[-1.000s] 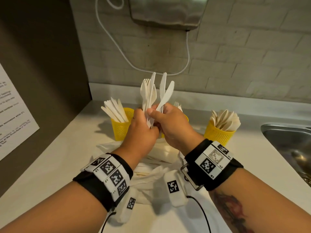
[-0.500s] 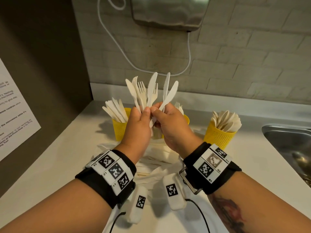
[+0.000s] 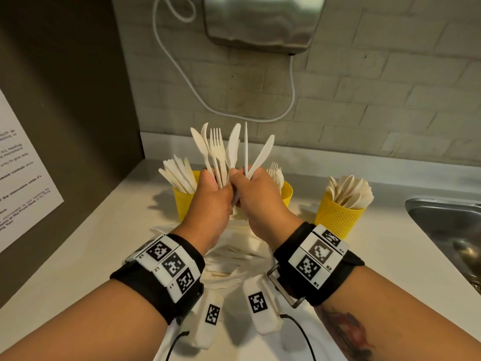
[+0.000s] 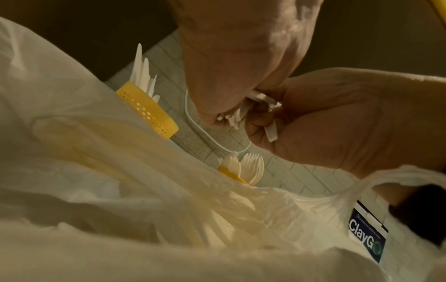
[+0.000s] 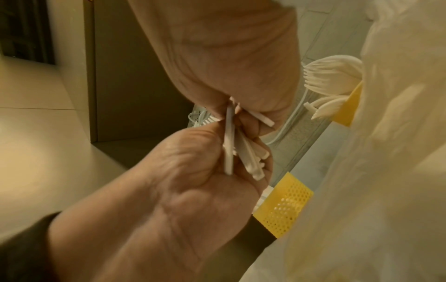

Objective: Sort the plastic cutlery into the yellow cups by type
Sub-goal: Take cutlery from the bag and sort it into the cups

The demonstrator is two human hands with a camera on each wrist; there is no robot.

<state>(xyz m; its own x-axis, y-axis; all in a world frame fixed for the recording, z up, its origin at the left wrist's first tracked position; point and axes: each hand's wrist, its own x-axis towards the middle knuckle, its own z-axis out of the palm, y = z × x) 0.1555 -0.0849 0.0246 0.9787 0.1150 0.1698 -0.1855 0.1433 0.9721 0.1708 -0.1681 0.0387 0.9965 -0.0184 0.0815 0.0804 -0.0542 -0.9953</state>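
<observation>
Both hands are raised above the counter in front of the cups. My left hand (image 3: 217, 185) grips a fanned bunch of white plastic cutlery (image 3: 217, 149), knives and forks mixed. Touching it on the right, my right hand (image 3: 246, 178) pinches two knives (image 3: 260, 157) by their handles. The handle ends (image 5: 241, 152) stick out below both fists. Three yellow mesh cups stand behind: the left cup (image 3: 183, 201) holds knives, the middle cup (image 3: 287, 192) forks and the right cup (image 3: 337, 217) spoons.
A white plastic bag (image 3: 234, 259) with more cutlery lies on the white counter (image 3: 99, 243) under my wrists. A steel sink (image 3: 447, 227) is at the right. A metal dryer (image 3: 263, 19) with a white cable hangs on the brick wall. A dark panel with a notice stands left.
The cutlery bunch has fanned out. Two knives now stand apart in my right hand, and both hands sit a little lower and closer together.
</observation>
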